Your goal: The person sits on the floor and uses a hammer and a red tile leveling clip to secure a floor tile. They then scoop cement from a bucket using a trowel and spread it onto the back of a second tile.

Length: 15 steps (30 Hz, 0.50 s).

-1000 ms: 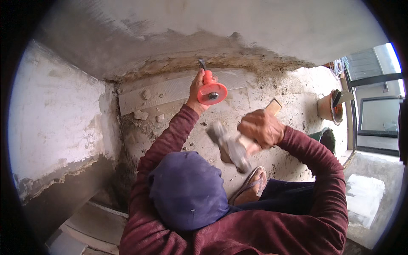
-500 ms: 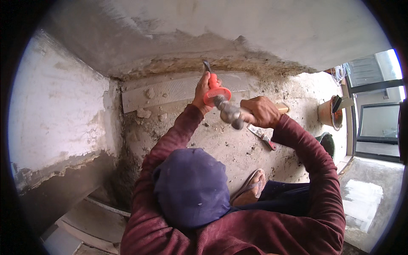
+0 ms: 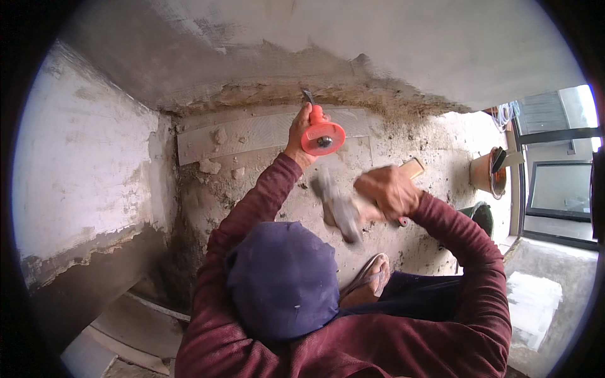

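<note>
Clearly I'm mid-job: left hand (image 3: 301, 131) grips the chisel (image 3: 320, 130) at the floor's far edge, right hand (image 3: 386, 192) clenches the hammer (image 3: 338, 211), crusted mortar (image 3: 353, 97) remaining along the wall (image 3: 391, 44)

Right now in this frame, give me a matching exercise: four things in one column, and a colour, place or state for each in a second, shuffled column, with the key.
Things:
1. chisel hand guard
2. hammer
3. cap
4. bucket

Descriptions:
A. dark blue, lowest of the four in the picture
B. blurred with motion, in the right hand
C. bright orange-red, round, above the left hand
D. brownish, standing at the right by the glass door frame

Pairs: 1-C, 2-B, 3-A, 4-D
</note>
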Motion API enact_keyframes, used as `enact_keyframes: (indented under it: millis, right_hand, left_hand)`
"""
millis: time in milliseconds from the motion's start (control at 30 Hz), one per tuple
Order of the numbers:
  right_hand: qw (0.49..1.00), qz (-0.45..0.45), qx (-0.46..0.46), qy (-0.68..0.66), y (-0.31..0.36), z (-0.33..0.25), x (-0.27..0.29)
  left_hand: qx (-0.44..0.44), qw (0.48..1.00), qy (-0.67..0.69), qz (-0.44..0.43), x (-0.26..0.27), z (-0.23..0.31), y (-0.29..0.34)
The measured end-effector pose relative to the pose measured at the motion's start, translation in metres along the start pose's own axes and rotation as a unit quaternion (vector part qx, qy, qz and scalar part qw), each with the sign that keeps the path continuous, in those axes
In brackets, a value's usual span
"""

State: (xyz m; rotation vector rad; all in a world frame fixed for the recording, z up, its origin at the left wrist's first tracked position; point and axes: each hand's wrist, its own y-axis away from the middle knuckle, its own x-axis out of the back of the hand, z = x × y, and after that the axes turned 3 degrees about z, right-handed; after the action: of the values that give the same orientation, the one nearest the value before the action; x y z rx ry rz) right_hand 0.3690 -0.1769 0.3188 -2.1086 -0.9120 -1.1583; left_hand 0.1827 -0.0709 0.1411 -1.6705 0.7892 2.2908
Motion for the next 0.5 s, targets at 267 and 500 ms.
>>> enact_keyframes:
  millis: [267, 500]
  right_hand:
    - [0.987, -0.053, -0.143, 0.042, 0.006, 0.008, -0.002]
    - [0.986, 0.028, -0.163, 0.021, 0.004, 0.009, 0.000]
  left_hand:
    - [-0.038, 0.997, -0.066, 0.031, 0.000, 0.001, -0.006]
    - [-0.028, 0.999, -0.024, -0.002, 0.000, -0.003, -0.002]
